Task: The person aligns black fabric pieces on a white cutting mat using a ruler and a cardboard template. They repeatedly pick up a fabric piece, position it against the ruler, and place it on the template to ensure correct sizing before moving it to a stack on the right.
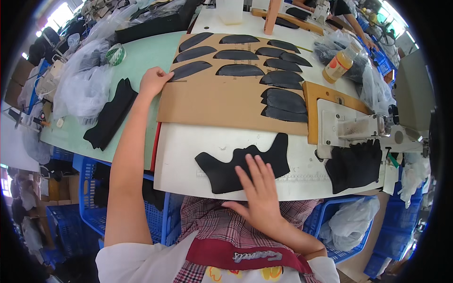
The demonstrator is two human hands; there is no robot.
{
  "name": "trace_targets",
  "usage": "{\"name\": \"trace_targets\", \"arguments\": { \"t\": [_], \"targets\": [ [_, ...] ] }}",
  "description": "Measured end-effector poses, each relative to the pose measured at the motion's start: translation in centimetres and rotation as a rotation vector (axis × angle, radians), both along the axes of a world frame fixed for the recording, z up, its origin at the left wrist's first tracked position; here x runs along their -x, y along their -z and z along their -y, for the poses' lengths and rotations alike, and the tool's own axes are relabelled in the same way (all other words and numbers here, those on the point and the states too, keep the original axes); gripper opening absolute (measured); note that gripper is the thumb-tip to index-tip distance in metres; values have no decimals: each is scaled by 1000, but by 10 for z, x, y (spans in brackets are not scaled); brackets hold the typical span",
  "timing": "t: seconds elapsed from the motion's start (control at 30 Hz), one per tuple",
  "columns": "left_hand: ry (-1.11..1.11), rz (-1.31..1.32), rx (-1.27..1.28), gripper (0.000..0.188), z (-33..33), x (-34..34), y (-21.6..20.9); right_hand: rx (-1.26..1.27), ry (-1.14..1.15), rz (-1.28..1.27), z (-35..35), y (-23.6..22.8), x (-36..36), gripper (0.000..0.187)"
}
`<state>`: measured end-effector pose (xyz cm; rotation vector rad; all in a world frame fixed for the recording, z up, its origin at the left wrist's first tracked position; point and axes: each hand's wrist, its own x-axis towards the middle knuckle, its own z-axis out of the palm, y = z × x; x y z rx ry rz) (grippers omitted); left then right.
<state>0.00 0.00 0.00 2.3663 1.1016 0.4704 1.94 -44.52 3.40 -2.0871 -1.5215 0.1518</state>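
My left hand (155, 82) reaches to the left edge of a brown cardboard sheet (207, 106), its thumb and fingertips pinched at the tip of a black crescent-shaped piece (191, 70). Several similar dark pieces (236, 55) lie in columns on the cardboard. My right hand (259, 191) rests flat, fingers spread, on a black cut fabric panel (222, 173) with a notched upper edge. That panel lies on the white tabletop (177, 146) near its front edge, and my hand covers part of it.
A sewing machine (354, 125) stands at the right, with black fabric pieces (355, 165) before it. A bottle of amber liquid (340, 62) is beyond. On the green table (137, 61) lie a folded black fabric stack (112, 113) and plastic bags (85, 89). Blue baskets (96, 214) stand below.
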Motion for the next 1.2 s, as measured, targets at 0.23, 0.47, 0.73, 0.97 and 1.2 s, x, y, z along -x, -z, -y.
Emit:
{"name": "trace_targets", "arguments": {
  "t": [0.23,0.47,0.73,0.97,1.2],
  "targets": [
    [-1,388,433,32,24,-3,-38,-277,71,-18,3,7,-53,61],
    [342,682,868,23,176,0,-92,-472,92,5,-70,-30,-60,62],
    [430,726,927,29,288,11,-55,-605,335,-441,-23,-7,-70,20],
    [533,602,1189,63,342,37,-25,-828,367,-1067,39,-17,-72,25],
    [330,572,1132,14,351,54,-23,-842,431,-1025,37,-8,-61,26]
  ]
}}
